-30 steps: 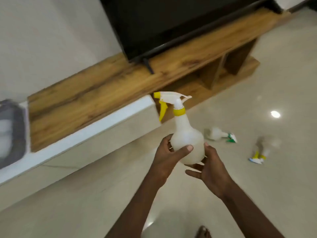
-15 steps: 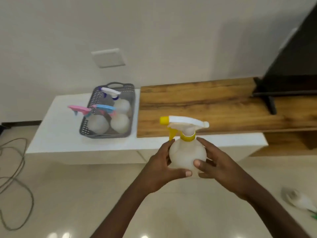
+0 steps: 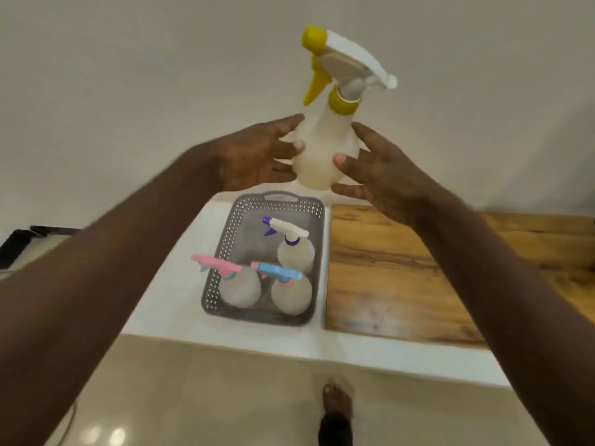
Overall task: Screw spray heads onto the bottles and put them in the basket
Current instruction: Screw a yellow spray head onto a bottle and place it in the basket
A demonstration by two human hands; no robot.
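A translucent white bottle [image 3: 325,149] with a yellow and white spray head [image 3: 341,59] is held upright between both hands, above the far end of the grey basket [image 3: 222,249]. My left hand [image 3: 254,152] grips its left side and my right hand [image 3: 383,169] its right side. The basket stands on a white ledge [image 3: 164,291] and holds three bottles: one with a purple spray head [image 3: 283,228] at the back right, one with a pink head [image 3: 215,265] at the front left, one with a blue head [image 3: 280,272] at the front right.
A wooden board [image 3: 418,272] lies right of the basket on the same ledge. A pale wall rises behind. Below the ledge is a glossy tiled floor with my bare foot [image 3: 336,407] on it. A dark object [image 3: 19,243] sits at the far left.
The view has swung left and closer to the basket. Both hands have carried the yellow-headed bottle up and forward until it hangs over the basket's far end.
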